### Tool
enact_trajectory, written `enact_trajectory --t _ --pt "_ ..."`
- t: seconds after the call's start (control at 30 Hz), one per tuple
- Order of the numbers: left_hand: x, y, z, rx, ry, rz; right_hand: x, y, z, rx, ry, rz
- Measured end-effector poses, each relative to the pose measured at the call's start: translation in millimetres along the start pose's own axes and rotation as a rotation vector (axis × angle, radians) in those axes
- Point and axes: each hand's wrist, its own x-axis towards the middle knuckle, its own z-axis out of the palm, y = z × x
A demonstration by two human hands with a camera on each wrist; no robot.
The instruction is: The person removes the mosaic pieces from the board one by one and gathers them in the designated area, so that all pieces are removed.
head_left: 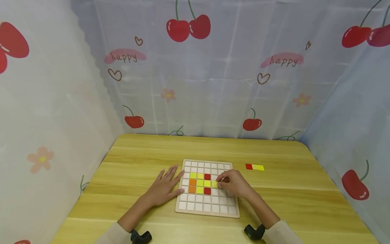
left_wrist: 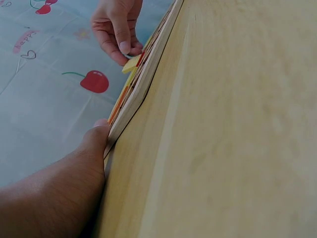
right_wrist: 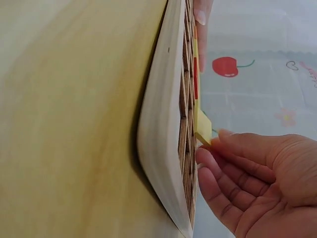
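Note:
A square wooden grid board lies on the table, with pale cells and a block of yellow, orange and red square tiles in its middle. My right hand pinches a yellow tile between thumb and fingers. That tile is tilted at the right side of the coloured block, beside a yellow tile. My left hand lies with fingers spread, thumb and fingertips touching the board's left edge. In the left wrist view, its thumb meets the board's side.
To the right of the board, a red tile and yellow tiles lie in a row on the wooden table. Cherry-patterned curtains close off the back and both sides. A black wrist device sits at each sleeve.

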Motion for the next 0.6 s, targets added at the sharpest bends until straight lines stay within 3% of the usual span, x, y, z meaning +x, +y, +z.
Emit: enact_trajectory --t 0.43,0.6 --pt "1.1 -0.4 0.2 0.031 0.009 0.000 4.1 -0.3 2.0 0.029 0.055 -0.048" --pt "0.8 -0.9 1.2 0.018 0.006 -0.003 5.2 0.7 3.6 0.032 0.063 -0.012"
